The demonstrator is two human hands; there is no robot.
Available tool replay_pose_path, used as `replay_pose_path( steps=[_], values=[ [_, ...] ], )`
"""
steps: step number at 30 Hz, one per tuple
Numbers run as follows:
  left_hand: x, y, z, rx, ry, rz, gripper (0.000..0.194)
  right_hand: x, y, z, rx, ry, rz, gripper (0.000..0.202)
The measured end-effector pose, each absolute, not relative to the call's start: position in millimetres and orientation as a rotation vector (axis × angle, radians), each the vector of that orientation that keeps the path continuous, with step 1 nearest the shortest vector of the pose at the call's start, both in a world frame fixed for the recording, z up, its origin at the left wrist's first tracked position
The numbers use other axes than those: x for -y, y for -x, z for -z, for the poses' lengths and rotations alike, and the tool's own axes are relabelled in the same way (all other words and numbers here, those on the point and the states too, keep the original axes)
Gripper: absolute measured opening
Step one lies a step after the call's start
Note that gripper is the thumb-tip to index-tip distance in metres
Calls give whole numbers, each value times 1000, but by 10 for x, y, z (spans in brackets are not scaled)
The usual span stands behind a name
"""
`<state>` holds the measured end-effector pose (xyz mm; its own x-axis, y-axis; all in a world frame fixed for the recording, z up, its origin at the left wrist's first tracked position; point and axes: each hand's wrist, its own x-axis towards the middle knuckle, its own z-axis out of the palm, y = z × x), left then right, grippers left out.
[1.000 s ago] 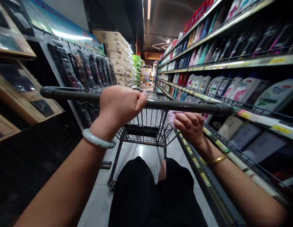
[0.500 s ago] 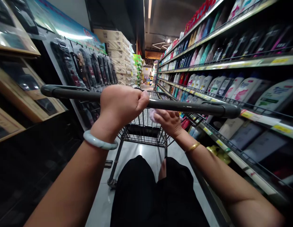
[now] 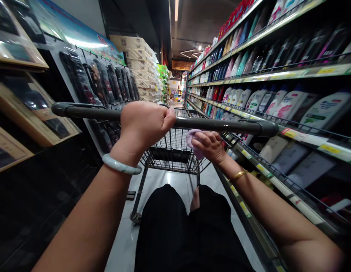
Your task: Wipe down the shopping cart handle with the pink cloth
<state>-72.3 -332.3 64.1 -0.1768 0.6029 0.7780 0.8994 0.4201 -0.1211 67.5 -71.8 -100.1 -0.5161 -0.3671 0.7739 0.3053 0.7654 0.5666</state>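
My left hand (image 3: 147,122) is wrapped round the dark handlebar of a shopping cart (image 3: 87,112), left of its middle. A pale stone bangle (image 3: 121,165) circles that wrist. Just under the bar, right of the middle, my right hand (image 3: 211,145) has its fingers closed on a bunched lilac cloth (image 3: 194,141). A gold bracelet (image 3: 239,175) is on the right wrist. Beyond the bar lies the black wire basket (image 3: 171,164) of the cart; part of it is hidden by the handlebar and my hands.
Shelves with shampoo bottles (image 3: 294,104) run close along the right side. Hanging black packaged goods (image 3: 110,81) and boxed items (image 3: 36,113) line the left. Farther on stand stacked packs (image 3: 138,64). Grey floor tiles (image 3: 168,177) show beneath the cart.
My right hand has moved slightly right and a bit lower with the cloth, more of which now shows. The left hand stays on the handlebar. Shelves on the right have shifted slightly in view.
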Motion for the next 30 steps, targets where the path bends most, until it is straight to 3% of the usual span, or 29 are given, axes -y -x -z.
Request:
replay_pose_path(
  steps=[6,15,19,23,28,30],
  values=[
    [3325,725,-650,1870,1318,518,61,592,-784,1412,2228,-203,809,47],
    [3336,766,-630,1872,1254,490,64,778,-1098,1036,1901,17,899,24],
    [3336,757,-635,1880,1293,527,62,953,-1260,1024,2048,-104,908,29],
    [3331,760,-636,1883,1301,543,62,1335,-1515,678,1953,-102,716,13],
    [3324,768,-624,1878,1284,515,61,1861,-1679,-22,1652,-56,760,14],
    [3319,771,-621,1866,1280,510,60,1971,-1598,-309,1660,64,802,24]
  ],
)
